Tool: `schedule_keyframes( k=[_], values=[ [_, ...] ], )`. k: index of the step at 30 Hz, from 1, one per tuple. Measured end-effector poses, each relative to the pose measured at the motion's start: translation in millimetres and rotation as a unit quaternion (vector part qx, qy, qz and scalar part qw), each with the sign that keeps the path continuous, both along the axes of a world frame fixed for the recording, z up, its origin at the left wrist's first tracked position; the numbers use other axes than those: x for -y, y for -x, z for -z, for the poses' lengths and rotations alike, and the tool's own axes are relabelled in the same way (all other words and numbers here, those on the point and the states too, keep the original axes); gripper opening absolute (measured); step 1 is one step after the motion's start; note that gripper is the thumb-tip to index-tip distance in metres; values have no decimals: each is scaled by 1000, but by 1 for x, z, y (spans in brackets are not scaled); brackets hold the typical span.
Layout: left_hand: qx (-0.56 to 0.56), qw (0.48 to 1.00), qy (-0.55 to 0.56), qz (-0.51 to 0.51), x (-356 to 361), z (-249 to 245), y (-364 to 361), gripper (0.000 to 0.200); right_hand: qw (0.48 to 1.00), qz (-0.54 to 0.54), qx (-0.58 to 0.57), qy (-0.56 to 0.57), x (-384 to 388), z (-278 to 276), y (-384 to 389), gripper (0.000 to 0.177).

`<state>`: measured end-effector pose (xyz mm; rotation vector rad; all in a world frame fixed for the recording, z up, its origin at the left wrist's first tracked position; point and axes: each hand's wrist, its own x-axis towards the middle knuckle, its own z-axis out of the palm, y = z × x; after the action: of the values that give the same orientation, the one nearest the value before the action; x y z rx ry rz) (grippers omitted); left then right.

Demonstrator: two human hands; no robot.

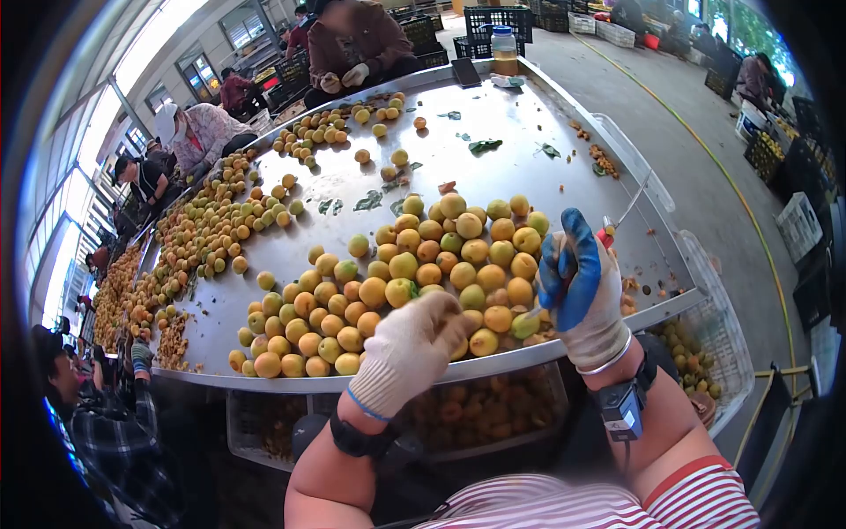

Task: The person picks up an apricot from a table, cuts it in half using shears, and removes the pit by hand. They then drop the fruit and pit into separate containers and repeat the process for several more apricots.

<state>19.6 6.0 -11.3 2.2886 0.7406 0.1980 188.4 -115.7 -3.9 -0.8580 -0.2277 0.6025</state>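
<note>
A pile of yellow-orange fruit (397, 264) lies on the metal table (520, 132) in front of me. My left hand (414, 344), in a white knit glove, is over the pile's near edge with its fingers bent together; whether they hold anything is hidden. At the pile's right side my right hand (582, 291), in a white glove with blue coating, is raised with curled fingers. The tip of a small knife-like tool seems to stick out from it, just above a greenish fruit (526, 325). A red-handled item (606, 234) shows behind that hand.
Crates of fruit (493, 413) stand below the near edge, another crate (718, 331) at the right. More fruit (233, 212) spreads along the left. A co-worker (357, 44) sits across the table. A jar (504, 51) and a phone (466, 72) lie at the far edge.
</note>
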Motion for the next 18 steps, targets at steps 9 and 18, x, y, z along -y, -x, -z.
schedule_keyframes(
  k=[9, 18],
  values=[
    [35, 991, -125, 17, -18, 3, 5, 28, 979, -82, 88, 164, 4, 9, 1, 29],
    [-215, 923, -280, -156, -98, 32, 6, 40, 922, -125, 270, 246, 0, 47, 3, 23]
  ],
)
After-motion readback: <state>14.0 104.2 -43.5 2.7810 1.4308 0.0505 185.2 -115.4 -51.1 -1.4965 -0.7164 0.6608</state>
